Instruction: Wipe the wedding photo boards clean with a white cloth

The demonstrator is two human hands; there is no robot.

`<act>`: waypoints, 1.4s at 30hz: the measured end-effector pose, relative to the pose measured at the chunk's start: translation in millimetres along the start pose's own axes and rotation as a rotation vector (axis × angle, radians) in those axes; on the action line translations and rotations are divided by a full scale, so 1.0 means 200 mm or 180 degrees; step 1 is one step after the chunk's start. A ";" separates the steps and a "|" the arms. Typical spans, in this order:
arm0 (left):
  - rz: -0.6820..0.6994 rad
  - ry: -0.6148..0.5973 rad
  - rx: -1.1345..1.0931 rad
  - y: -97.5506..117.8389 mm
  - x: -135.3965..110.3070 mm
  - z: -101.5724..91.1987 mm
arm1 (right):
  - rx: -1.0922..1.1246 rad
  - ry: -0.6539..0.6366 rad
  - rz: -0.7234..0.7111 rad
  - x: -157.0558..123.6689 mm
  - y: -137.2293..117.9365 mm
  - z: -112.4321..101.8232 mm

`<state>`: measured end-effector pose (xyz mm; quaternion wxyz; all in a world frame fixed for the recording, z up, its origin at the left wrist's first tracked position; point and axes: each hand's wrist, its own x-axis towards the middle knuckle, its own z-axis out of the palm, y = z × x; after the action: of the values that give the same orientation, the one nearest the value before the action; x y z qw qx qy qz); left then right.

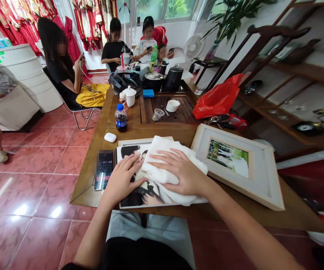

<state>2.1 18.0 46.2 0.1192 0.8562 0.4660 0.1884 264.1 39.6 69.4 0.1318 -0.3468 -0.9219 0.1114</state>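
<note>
A large photo print (139,195) with people on it lies at the table's front edge, partly covered by my hands and a cloth. My left hand (124,178) rests flat on its left part, fingers spread. A thick, bunched white cloth (160,144) covers the right part of the print. My right hand (183,172) grips this cloth from above, its fingers stretched over the folds and the thumb on the near side. To the right lies a pale wooden picture frame (263,176) with a white mat and a small outdoor photo.
A phone (104,170), a white earbud case (110,137) and a blue-capped bottle (121,118) are on the left. Farther back stand a white lidded cup (130,96), a small white bowl (172,105) and a red plastic bag (219,97). Several people sit beyond the wooden table (87,187).
</note>
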 end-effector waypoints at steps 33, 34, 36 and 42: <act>-0.0033 -0.0031 -0.0119 0.01 0.01 -0.01 | -0.0035 -0.0071 0.0016 -0.12 -0.07 -0.01; -0.0036 -0.0036 -0.0129 0.01 0.01 -0.01 | -0.0031 -0.0081 0.0005 -0.14 -0.08 -0.01; -0.0038 -0.0039 -0.0152 0.01 0.01 -0.01 | -0.0018 -0.0084 0.0006 -0.16 -0.08 -0.01; 0.0003 -0.0003 -0.0173 -0.01 0.00 0.00 | -0.0031 0.0061 0.0257 -0.10 -0.01 -0.01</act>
<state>1.0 19.0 46.1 0.1426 0.8530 0.4602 0.2006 278.6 24.3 69.0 0.1343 -0.3854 -0.9064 0.1088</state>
